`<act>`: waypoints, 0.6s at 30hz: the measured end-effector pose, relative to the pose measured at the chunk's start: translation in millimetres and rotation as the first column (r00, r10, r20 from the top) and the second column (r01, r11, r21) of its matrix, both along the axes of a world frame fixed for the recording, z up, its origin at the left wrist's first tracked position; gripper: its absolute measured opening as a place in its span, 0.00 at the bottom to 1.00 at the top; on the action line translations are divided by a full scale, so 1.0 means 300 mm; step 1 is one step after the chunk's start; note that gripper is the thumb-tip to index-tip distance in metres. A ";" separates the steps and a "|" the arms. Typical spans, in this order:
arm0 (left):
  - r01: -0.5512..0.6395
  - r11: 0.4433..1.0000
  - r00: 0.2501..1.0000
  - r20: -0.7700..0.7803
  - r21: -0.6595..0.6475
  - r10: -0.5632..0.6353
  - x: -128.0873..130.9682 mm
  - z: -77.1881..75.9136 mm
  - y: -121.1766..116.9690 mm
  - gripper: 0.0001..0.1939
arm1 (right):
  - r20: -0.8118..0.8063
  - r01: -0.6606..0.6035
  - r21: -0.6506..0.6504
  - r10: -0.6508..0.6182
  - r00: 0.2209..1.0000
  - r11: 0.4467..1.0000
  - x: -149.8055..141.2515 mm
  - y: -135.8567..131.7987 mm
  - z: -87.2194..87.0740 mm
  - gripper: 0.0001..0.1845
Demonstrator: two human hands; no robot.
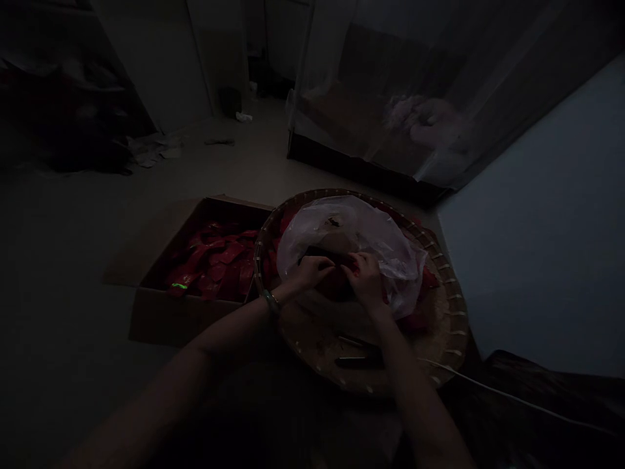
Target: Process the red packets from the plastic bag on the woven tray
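Fingers nearly closed, left hand (312, 271) and right hand (366, 279) pinch a red packet (336, 286) (outline dim). It is over crinkled, translucent plastic (388, 244) on a round, woven bamboo tray (457, 312).

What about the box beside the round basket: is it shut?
No, the box stands open, with a flap spread outward and red pieces showing inside.

Left hand (314, 272) and right hand (366, 279) meet at red piece (336, 286), plastic bag (303, 221) beneath; woven tray (456, 306) adjoins carton (166, 319).
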State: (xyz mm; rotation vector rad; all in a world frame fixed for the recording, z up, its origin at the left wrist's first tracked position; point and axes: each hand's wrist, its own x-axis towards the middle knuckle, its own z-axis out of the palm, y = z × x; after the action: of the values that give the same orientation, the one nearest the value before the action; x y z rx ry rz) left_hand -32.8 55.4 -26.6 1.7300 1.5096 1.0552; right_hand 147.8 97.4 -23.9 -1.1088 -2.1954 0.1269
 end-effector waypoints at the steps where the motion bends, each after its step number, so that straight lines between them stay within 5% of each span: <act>1: -0.011 1.000 1.000 0.003 -0.007 0.011 0.000 -0.007 0.004 0.11 | 0.019 -0.008 0.018 0.008 1.000 1.000 0.000 -0.002 -0.005 0.17; 8: -0.032 0.993 0.969 0.238 -0.113 0.059 0.004 -0.075 0.045 0.10 | 0.047 -0.069 0.069 0.066 0.997 0.995 0.006 -0.036 -0.057 0.22; 18: 0.004 0.975 0.938 0.340 -0.224 0.075 0.006 -0.051 0.034 0.11 | 0.032 -0.118 0.163 0.114 0.993 0.980 0.028 -0.039 -0.066 0.19</act>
State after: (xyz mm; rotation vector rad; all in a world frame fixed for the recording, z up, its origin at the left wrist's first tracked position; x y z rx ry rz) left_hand -30.9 65.7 -41.9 1.2898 1.3774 1.0974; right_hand 156.1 85.9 -43.7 -0.8957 -2.2461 -0.0170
